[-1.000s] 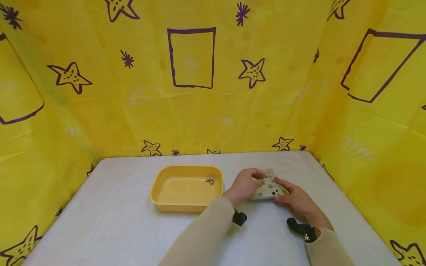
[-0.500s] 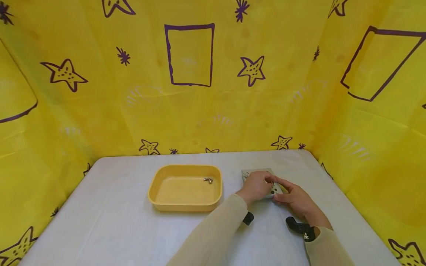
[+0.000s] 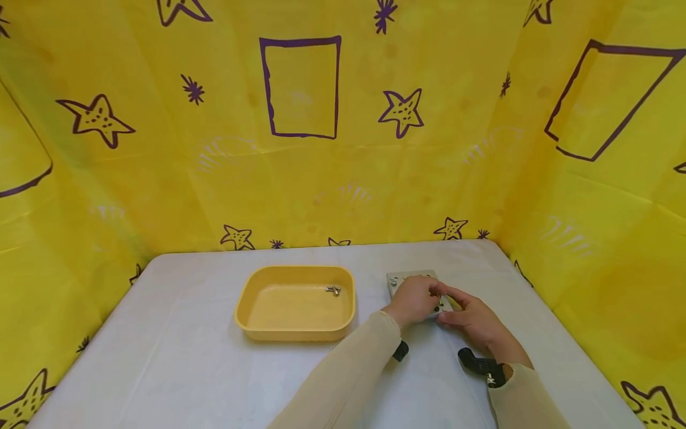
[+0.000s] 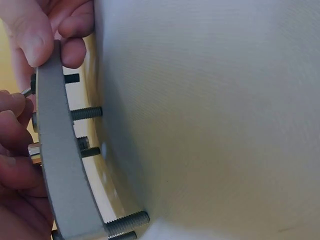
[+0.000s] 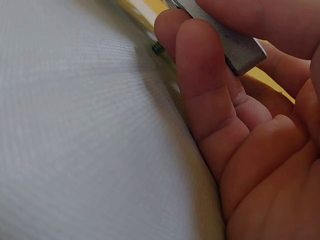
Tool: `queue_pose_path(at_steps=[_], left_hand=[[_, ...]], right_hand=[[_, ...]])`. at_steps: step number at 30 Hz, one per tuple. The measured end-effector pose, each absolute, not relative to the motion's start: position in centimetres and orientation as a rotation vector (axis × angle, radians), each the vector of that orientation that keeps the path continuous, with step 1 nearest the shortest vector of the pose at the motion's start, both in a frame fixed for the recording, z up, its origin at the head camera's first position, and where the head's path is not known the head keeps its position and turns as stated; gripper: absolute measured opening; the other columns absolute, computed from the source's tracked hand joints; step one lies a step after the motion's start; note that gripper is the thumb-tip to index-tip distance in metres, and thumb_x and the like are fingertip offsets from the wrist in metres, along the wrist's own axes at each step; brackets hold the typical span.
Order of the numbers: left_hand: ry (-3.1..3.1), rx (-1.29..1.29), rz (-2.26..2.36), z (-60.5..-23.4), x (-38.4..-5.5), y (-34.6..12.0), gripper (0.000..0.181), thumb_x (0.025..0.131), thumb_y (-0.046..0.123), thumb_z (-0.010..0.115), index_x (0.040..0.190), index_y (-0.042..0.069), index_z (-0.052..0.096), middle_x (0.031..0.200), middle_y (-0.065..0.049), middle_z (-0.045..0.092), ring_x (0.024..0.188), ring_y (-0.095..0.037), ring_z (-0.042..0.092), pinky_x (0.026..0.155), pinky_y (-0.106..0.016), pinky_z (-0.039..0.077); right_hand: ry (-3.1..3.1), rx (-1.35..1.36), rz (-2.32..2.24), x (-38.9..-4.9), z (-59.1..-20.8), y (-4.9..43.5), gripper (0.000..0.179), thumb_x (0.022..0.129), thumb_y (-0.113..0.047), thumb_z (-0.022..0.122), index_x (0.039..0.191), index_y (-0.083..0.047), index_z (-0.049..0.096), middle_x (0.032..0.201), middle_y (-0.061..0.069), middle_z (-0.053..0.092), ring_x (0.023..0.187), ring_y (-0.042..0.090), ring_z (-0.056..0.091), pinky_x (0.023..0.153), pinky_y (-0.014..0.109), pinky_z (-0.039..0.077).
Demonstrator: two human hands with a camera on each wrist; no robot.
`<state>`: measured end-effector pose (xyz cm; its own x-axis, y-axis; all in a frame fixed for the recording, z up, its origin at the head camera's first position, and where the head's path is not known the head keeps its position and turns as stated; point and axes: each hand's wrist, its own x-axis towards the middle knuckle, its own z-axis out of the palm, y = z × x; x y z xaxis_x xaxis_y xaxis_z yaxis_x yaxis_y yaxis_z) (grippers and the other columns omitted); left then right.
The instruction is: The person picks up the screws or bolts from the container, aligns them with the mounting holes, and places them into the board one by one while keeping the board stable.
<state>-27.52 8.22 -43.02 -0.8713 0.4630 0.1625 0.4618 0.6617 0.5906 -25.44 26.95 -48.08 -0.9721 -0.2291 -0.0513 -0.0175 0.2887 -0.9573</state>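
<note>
A grey metal plate (image 3: 396, 279) set with bolts and holes is tilted just over the table. My right hand (image 3: 476, 319) grips its right end, thumb on one face and fingers on the other, as the right wrist view shows. My left hand (image 3: 414, 300) reaches over the plate and covers much of its face. In the left wrist view its fingertips (image 4: 11, 102) pinch a small silvery screw (image 4: 26, 92), mostly hidden, beside a black bolt head (image 4: 33, 84). Several threaded bolts (image 4: 87, 113) stick out of the plate's underside.
A yellow tray (image 3: 293, 335) stands left of the hands, with several small screws (image 3: 333, 290) at its right side. White cloth covers the table (image 3: 177, 333). Yellow patterned fabric (image 3: 300, 179) encloses the back and sides. A black wrist mount (image 3: 482, 364) sits on the right wrist.
My left hand has moved right across the plate, from its left part to close by the right fingers. The right hand keeps its grip. The view has shifted slightly.
</note>
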Motion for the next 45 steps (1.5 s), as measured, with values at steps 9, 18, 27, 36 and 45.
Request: queue_pose_path(at_steps=[9,18,27,36,45], left_hand=[[2.864,0.808,0.995,-43.4,-27.9,8.3,0.017,0.093,0.013,0.067,0.105,0.020,0.077,0.098,0.015,0.068,0.089,-0.001,0.057,0.083,-0.016,0.045],[2.867,0.810,0.958,-43.4,-27.8,8.3,0.016,0.094,0.016,0.069,0.107,0.022,0.077,0.098,0.016,0.068,0.088,0.000,0.056,0.084,-0.017,0.044],[2.872,0.841,0.909,-43.1,-27.5,8.1,0.015,0.093,0.017,0.071,0.106,0.021,0.078,0.095,0.013,0.069,0.085,-0.001,0.056,0.082,-0.018,0.044],[2.831,0.844,1.287,-43.3,-27.0,7.0,0.020,0.093,0.014,0.069,0.111,0.017,0.078,0.105,0.009,0.069,0.102,-0.008,0.062,0.093,-0.020,0.043],[2.623,0.750,1.643,-41.6,-23.3,3.6,0.035,0.091,0.017,0.075,0.124,0.025,0.072,0.119,0.018,0.063,0.080,-0.007,0.057,0.066,-0.022,0.049]], right_hand=[[2.346,-0.226,-1.786,-25.6,-48.0,26.8,0.079,0.082,-0.017,0.083,0.150,-0.007,0.044,0.155,0.017,0.035,0.138,0.033,0.031,0.103,0.031,0.040],[2.373,-0.213,-1.767,-25.7,-47.9,26.7,0.080,0.080,-0.019,0.084,0.149,-0.006,0.046,0.154,0.018,0.036,0.143,0.036,0.022,0.113,0.060,0.013],[2.358,-0.193,-1.765,-25.6,-48.0,26.6,0.080,0.082,-0.019,0.083,0.151,-0.008,0.043,0.155,0.017,0.036,0.137,0.032,0.034,0.104,0.034,0.038],[2.269,-0.207,-1.858,-25.5,-48.2,26.4,0.076,0.084,-0.011,0.080,0.151,-0.008,0.044,0.159,0.016,0.028,0.136,0.033,0.031,0.094,0.027,0.047],[2.359,-0.098,-1.727,-25.2,-47.7,26.4,0.082,0.083,-0.021,0.082,0.154,-0.018,0.041,0.160,0.018,0.023,0.141,0.037,0.026,0.111,0.054,0.027]])
